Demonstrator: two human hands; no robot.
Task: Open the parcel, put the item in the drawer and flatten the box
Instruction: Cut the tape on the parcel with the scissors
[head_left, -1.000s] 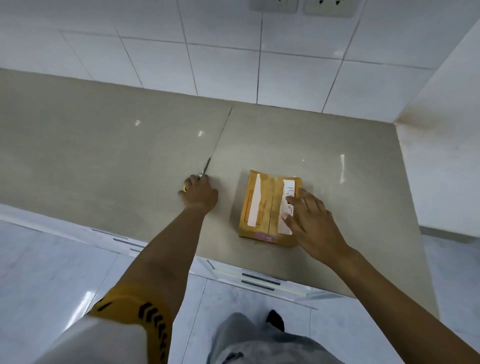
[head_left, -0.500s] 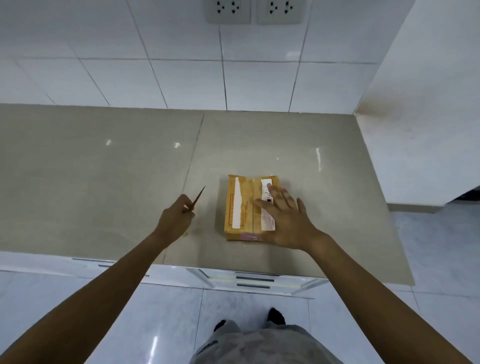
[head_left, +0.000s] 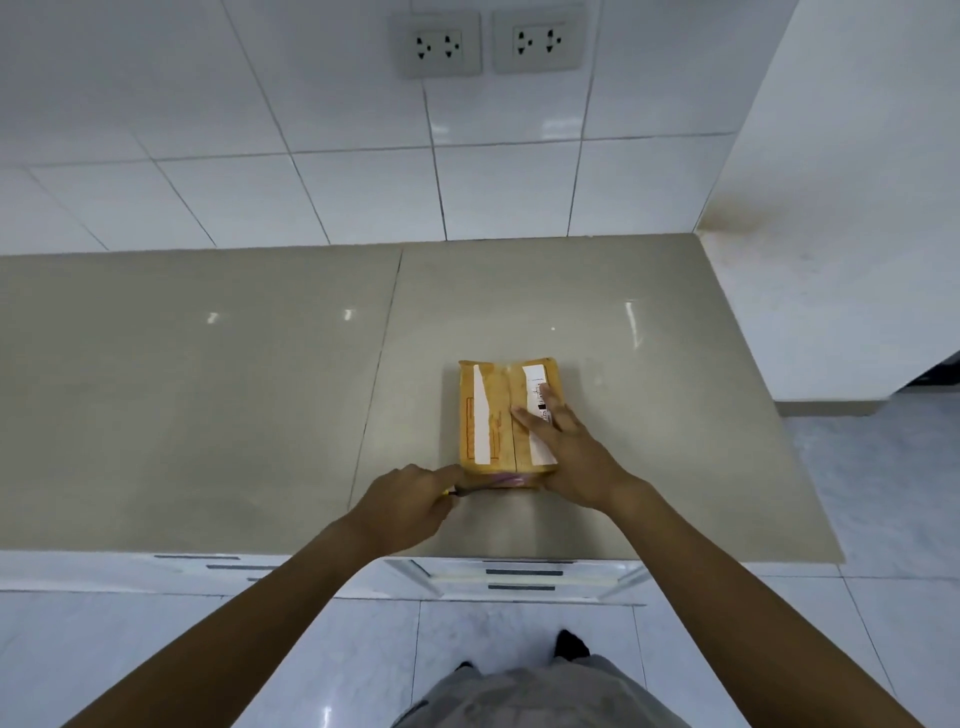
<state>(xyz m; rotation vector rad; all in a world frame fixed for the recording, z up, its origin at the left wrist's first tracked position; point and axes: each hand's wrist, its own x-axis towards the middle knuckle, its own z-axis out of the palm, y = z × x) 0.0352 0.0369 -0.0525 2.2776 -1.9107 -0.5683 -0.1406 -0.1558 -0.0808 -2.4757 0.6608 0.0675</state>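
A small brown cardboard parcel (head_left: 491, 415) with white labels and tape lies flat on the beige countertop (head_left: 208, 415). My right hand (head_left: 566, 452) presses flat on its right half, fingers spread over a label. My left hand (head_left: 405, 506) grips a small knife (head_left: 475, 489) with a yellow handle, its blade lying along the parcel's near edge. The parcel's flaps are closed.
Drawer fronts with dark handles (head_left: 522, 577) sit under the counter's front edge. A white tiled wall with two sockets (head_left: 491, 44) stands behind. A white side wall (head_left: 857, 208) bounds the counter on the right. My legs and a dark shoe (head_left: 571, 644) show over the floor tiles.
My left hand has swung the knife from the left of the parcel, point up, down to the parcel's near edge. My right hand has stayed pressed on the parcel.
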